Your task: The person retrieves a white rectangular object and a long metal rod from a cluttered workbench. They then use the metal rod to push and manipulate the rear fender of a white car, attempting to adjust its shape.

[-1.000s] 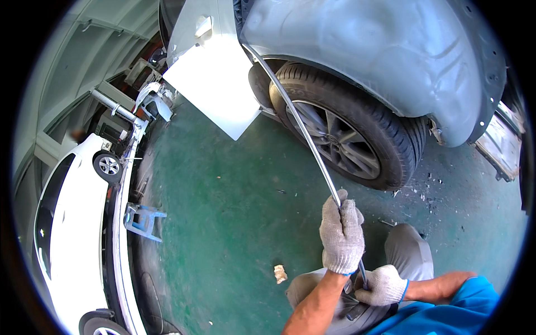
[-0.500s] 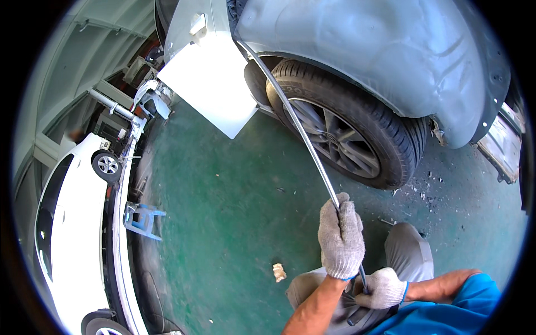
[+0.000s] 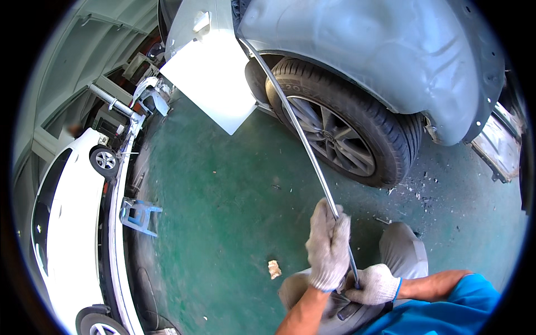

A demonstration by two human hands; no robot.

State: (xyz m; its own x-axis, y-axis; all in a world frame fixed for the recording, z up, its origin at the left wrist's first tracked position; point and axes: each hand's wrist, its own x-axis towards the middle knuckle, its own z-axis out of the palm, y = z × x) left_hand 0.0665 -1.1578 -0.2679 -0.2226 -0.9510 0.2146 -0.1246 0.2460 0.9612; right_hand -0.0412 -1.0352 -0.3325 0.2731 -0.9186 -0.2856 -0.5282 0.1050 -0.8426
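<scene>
A long, slightly curved metal rod (image 3: pixel 306 144) slants from my hands up to the gap between the open car door (image 3: pixel 195 33) and the dented grey-blue body panel (image 3: pixel 357 50). Its far tip is hidden at that gap. My left hand (image 3: pixel 328 245), in a pale knit glove, is closed loosely on the rod, fingers pointing up along it. Lower down, my right hand (image 3: pixel 375 283), gloved as well, grips the rod's near end close to my lap. Beneath the panel is the car's wheel (image 3: pixel 340 128), which the rod crosses in front of.
A blue stool (image 3: pixel 140 215) stands at the left beside a white car (image 3: pixel 72 218) on a rail. Debris (image 3: pixel 424 190) litters the green floor right of the wheel. A crumpled tan scrap (image 3: pixel 274 269) lies near my knee. A loose panel (image 3: pixel 499 145) is at far right.
My left hand has shifted slightly left and up, its fingers straighter on the rod. My right hand has moved a little left and up with the rod's near end. The view has shifted slightly.
</scene>
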